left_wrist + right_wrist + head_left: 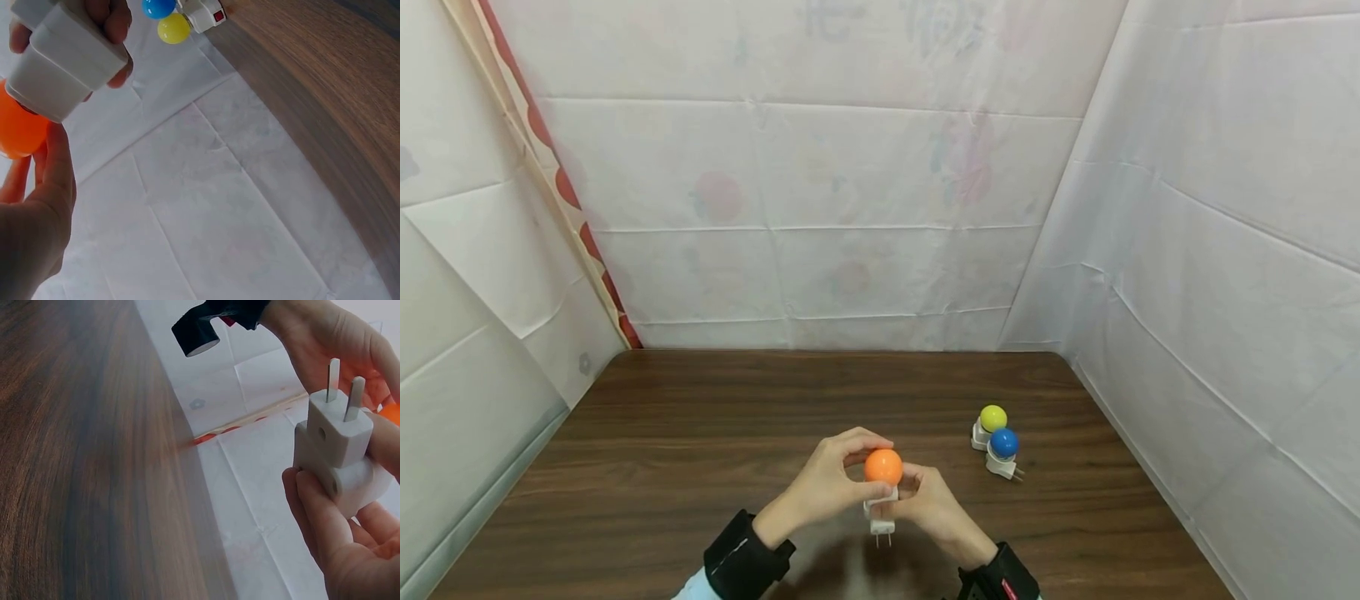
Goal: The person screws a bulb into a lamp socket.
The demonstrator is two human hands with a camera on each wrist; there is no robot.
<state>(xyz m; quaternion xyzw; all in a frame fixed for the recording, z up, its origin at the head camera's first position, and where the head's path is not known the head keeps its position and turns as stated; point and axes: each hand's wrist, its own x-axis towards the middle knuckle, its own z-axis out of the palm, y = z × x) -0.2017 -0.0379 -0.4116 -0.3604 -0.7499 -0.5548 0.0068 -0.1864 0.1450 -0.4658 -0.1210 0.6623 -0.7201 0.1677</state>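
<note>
Orange night-light (882,479) pinched between left hand (827,487) and right hand (928,504) near table's (700,433) front edge; could drop if grip slackens.

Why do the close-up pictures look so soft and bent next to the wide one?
Head view: even, soft light, sharp on the orange bulb, with a faint shadow under the hands on the table. Left wrist view: the white base sits so close that it blurs, and the table edge curves from lens distortion. Right wrist view: the plug prongs are crisp, the wood grain smeared.
</note>
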